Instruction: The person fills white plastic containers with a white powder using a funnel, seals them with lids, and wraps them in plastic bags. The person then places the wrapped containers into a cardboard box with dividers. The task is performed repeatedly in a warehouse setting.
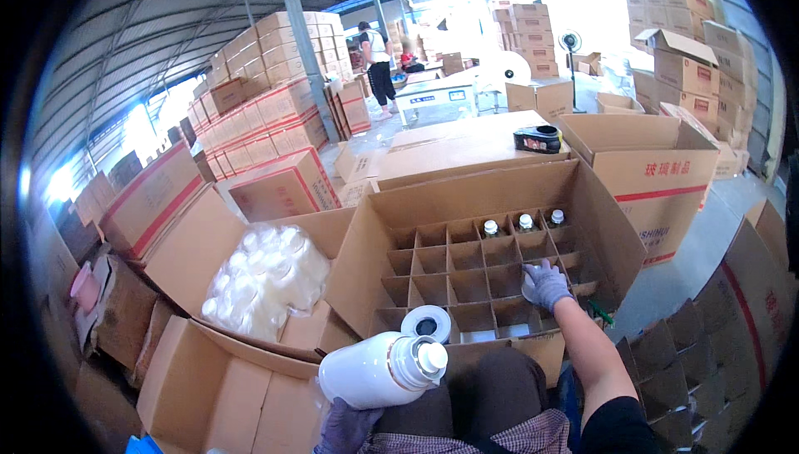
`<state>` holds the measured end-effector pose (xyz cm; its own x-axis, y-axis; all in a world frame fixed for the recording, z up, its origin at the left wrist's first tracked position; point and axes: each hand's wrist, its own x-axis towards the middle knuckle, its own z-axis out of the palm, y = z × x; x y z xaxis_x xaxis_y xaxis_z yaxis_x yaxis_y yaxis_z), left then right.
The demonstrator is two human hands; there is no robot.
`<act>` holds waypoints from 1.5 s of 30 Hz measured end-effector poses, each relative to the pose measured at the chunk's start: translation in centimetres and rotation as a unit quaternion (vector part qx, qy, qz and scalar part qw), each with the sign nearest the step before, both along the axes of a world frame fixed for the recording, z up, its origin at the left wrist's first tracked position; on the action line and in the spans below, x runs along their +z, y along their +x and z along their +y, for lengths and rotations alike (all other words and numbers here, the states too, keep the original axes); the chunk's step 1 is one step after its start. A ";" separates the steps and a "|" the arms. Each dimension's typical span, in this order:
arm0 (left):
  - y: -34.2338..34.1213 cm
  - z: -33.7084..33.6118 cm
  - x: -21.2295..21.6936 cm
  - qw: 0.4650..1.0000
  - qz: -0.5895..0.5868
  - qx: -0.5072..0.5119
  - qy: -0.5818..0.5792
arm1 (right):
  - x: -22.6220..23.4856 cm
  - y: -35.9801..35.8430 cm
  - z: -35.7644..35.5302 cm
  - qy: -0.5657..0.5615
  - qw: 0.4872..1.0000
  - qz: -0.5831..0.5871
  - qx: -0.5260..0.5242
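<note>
My gloved left hand (pixel 345 426) is wrapped under a large white bottle (pixel 362 371) with a white screw cap, tilted over my lap with its cap to the right. My gloved right hand (pixel 549 286) reaches into a divided cardboard box (pixel 612 242). Its fingers are closed around the top of a pale, rounded thing (pixel 529 289), mostly hidden by the glove and the cell walls. Three bottles with white caps (pixel 525 222) stand in far cells of the box. Between the white bottle and the box's near side is a white ring-shaped roll (pixel 427 323) with a dark hole.
Left of the box, an open carton (pixel 187 246) holds a plastic-wrapped bundle of white bottles (pixel 266 279). Cardboard dividers (pixel 674 371) lie at right. A black tape dispenser (pixel 538 139) sits on a carton ahead. Farther off are stacked cartons (pixel 275 121), a fan (pixel 570 42) and a standing person (pixel 379 63).
</note>
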<state>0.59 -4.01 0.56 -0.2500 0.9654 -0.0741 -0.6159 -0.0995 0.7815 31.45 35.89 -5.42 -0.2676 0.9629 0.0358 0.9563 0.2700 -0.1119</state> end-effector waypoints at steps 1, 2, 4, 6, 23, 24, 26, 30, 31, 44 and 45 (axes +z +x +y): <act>-0.2 -0.1 -0.3 1.000 -0.007 0.010 0.006 | 1.0 -0.2 -0.5 -0.019 1.000 0.006 0.006; -0.7 -0.4 -0.7 1.000 -0.015 0.019 0.011 | 2.0 -0.4 -1.3 -0.039 0.999 0.011 0.011; -2.0 -1.0 -2.1 0.999 -0.027 0.035 0.010 | 4.1 -2.1 -4.8 0.017 0.956 0.249 0.153; -3.1 -1.4 -3.9 0.998 -0.039 0.040 0.004 | 7.1 -3.7 -10.6 -0.088 0.795 0.514 0.310; -3.0 -2.5 10.5 0.819 0.538 0.006 0.197 | 0.7 -3.3 -27.9 -0.698 0.178 0.654 0.232; -4.4 -2.5 9.9 0.809 0.566 0.067 0.146 | 0.7 -3.5 -29.1 -0.576 0.299 0.704 0.288; -5.4 -2.8 8.7 0.849 0.518 0.100 0.023 | 0.7 -4.1 -31.1 -0.111 0.699 0.650 0.277; -3.1 -2.2 5.6 0.915 0.374 0.138 0.053 | 3.7 -3.1 -31.7 0.040 0.784 0.571 0.240; -2.8 -1.9 5.4 0.916 0.375 0.131 0.060 | 3.1 -3.2 -32.0 -0.021 0.767 0.610 0.201; -2.7 14.9 0.3 0.822 0.391 -0.388 0.146 | 3.8 -3.8 -27.5 0.045 0.824 0.480 0.297; -3.7 16.5 -1.0 0.864 0.356 -0.336 0.115 | 3.4 -4.1 -27.3 0.050 0.822 0.475 0.311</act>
<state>-3.12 12.48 -0.46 0.4707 0.8785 0.0814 0.0333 -0.1098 0.9934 27.31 8.60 -2.04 -0.5129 0.6303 0.5828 0.1249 0.7265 -0.6757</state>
